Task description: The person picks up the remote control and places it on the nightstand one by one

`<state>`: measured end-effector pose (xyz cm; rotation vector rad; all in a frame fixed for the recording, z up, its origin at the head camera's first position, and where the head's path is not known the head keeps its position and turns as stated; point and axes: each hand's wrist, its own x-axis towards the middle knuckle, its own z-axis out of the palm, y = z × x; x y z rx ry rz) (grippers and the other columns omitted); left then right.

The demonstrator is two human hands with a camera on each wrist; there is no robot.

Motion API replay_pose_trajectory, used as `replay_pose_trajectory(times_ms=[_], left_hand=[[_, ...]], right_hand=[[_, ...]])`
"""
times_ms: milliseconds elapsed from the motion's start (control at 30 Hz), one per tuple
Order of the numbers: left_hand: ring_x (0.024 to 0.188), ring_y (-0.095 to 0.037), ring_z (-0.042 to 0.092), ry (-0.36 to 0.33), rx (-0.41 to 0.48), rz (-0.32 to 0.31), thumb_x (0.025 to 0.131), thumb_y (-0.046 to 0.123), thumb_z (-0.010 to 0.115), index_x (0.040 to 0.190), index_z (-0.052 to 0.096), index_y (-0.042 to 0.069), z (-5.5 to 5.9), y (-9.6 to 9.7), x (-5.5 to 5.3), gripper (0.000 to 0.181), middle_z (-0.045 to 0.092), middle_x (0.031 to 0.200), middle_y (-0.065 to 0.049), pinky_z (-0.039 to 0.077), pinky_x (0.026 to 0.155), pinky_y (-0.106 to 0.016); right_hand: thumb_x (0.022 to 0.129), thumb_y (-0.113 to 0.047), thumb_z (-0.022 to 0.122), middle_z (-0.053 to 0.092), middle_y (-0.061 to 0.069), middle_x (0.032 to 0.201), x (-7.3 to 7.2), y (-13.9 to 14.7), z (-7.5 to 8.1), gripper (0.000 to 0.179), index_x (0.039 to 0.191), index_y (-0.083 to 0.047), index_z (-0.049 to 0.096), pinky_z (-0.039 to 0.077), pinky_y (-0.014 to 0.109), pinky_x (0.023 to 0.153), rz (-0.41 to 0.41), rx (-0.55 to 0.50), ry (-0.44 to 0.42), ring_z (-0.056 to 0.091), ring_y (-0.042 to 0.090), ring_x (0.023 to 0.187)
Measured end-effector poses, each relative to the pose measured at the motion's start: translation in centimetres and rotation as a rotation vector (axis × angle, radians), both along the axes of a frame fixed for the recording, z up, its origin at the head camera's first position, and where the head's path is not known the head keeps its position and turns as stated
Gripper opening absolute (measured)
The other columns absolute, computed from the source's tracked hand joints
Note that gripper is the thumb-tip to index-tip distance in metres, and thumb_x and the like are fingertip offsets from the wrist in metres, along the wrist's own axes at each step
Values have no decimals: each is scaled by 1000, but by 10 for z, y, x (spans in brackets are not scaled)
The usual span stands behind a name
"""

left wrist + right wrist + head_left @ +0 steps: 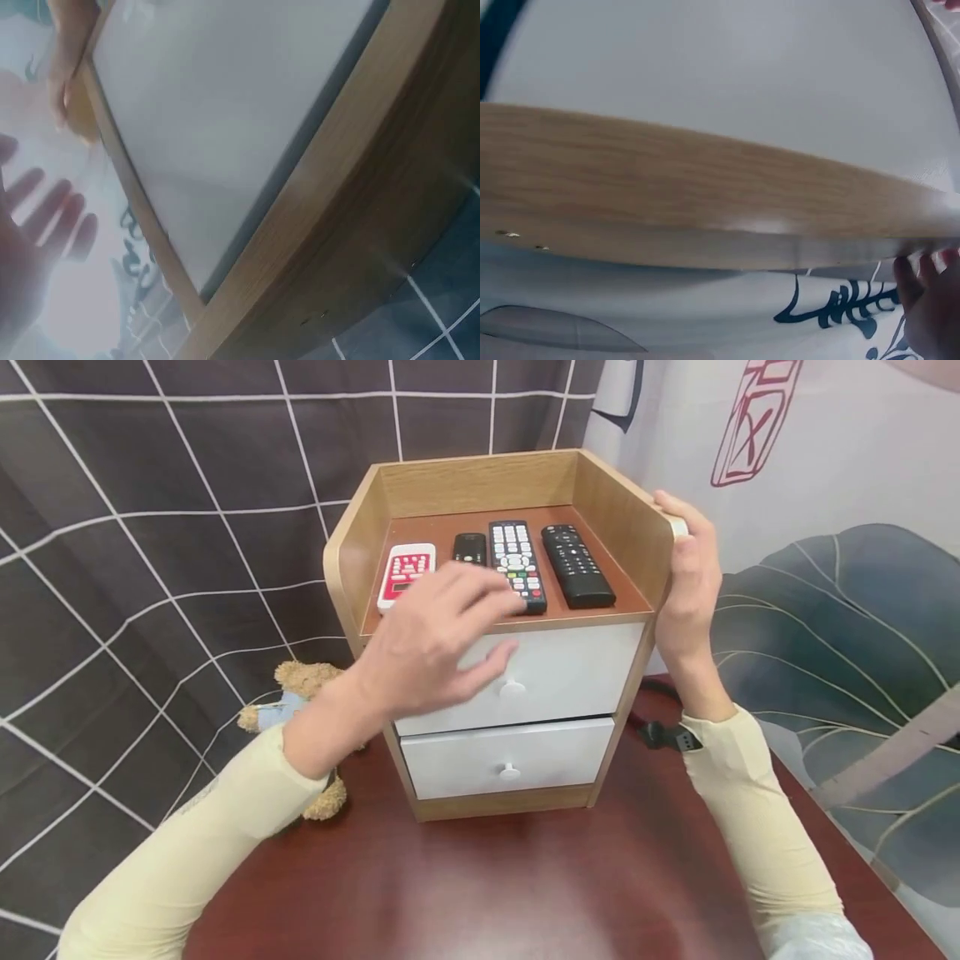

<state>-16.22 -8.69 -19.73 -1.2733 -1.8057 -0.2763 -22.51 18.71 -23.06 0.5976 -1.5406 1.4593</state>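
Note:
My left hand (pixel 442 643) hovers at the front of the cabinet top, fingers loosely bent and apart, nothing held. It overlaps the lower ends of a white-and-red remote control (pixel 412 562), a small black remote (pixel 470 545) and a black remote with white buttons (pixel 512 539). Another black remote (pixel 579 568) lies to their right. In the left wrist view the fingers of my left hand (pixel 37 240) are spread. My right hand (pixel 688 581) grips the front upper edge of the right side wall of the wooden drawer cabinet (pixel 622 497). Its fingertips (pixel 907 281) show against that wall.
The cabinet has two white drawers, upper (pixel 577 668) and lower (pixel 555 747), both pushed in. It stands on a dark red table (pixel 480 877). A teddy bear (pixel 322 797) sits to its left, partly behind my forearm. A black cable (pixel 660 735) lies to the right.

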Motion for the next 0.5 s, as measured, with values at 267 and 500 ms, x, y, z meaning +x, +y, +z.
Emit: replay_pose_trajectory(times_ms=[267,500], left_hand=[[106,-27,64,85,-138,-161,91,39,61,117,68,9,-49,-25,25,40,69,117,-12,51,91,-41],[95,-32,65,98,45,-239,94,46,52,110,69,1,-97,-78,37,51,69,109,-22,50,80,-43]], right_hand=[[95,-26,52,52,1,139,22,11,-34,50,141,-5,47,39,30,106,44,70,-25,50,22,126],[98,-52,52,47,14,149,41,43,-76,74,138,11,44,28,32,118,-65,389,55,40,20,142]])
